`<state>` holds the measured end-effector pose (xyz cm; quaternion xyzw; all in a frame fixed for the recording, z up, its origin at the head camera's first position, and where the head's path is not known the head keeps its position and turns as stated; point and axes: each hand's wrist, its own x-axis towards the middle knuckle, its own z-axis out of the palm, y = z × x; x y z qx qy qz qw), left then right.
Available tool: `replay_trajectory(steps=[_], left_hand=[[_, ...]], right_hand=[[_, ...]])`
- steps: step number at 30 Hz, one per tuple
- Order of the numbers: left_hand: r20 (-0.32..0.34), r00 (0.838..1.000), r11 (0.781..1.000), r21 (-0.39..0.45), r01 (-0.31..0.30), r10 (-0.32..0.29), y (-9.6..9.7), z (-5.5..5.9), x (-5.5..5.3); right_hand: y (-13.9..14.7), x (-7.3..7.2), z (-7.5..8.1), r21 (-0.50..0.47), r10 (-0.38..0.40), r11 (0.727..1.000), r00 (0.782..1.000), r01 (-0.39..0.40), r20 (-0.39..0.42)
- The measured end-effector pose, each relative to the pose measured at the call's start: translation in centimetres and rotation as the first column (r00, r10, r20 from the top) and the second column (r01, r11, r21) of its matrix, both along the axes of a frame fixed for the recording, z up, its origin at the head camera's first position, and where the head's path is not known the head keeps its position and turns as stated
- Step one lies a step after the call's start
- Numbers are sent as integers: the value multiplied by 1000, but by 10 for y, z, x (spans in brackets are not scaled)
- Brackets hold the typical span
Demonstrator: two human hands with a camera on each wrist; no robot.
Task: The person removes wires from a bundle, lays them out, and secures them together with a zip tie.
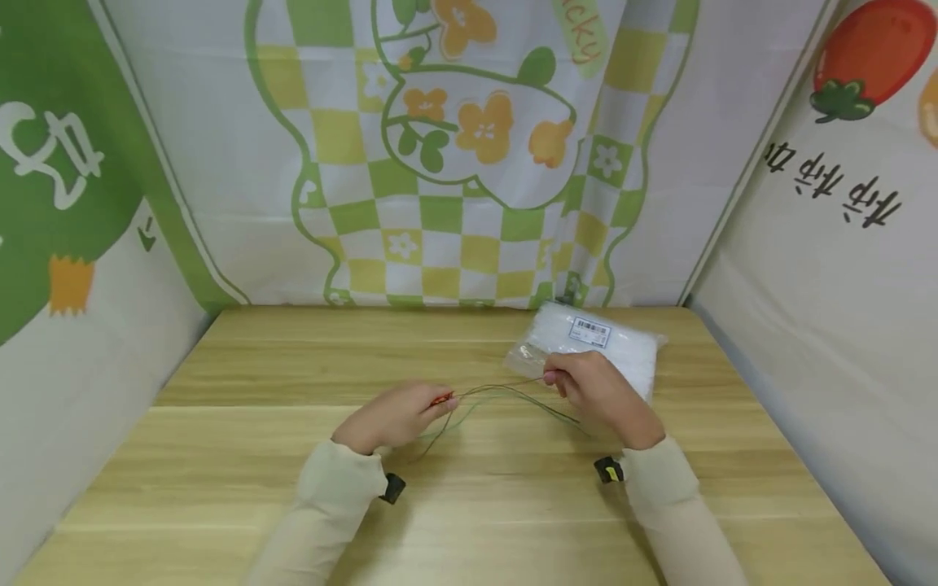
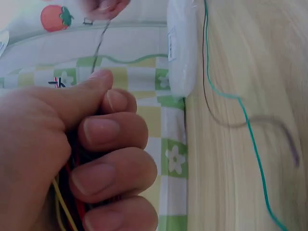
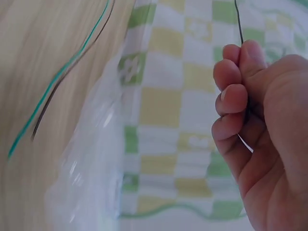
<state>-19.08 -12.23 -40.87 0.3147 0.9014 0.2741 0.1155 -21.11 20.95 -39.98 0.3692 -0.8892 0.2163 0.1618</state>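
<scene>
My left hand curls its fingers round a bundle of thin wires; red and yellow wires show below the palm in the left wrist view. From its thumb side a dark wire stretches across to my right hand, which pinches it between thumb and fingertips. A green wire and a brownish wire arc loosely between the hands, free of the right hand. Short cut ends poke out beside the left thumb. Most of the bundle is hidden inside the left fist.
A clear plastic pack with white contents and a barcode label lies on the wooden table, just behind the right hand. A checked cloth hangs at the table's back edge. Printed sheets line both sides.
</scene>
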Motion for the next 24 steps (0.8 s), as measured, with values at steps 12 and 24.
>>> replay_trajectory(steps=[12, 24], left_hand=[[97, 995, 993, 115, 2, -13, -17, 2, -7], [27, 994, 987, 115, -109, 107, -65, 3, -16]], right_hand=[[24, -12, -4, -42, -10, 999, 1000, 9, -29], [72, -19, -11, 19, -210, 978, 969, 209, 127]])
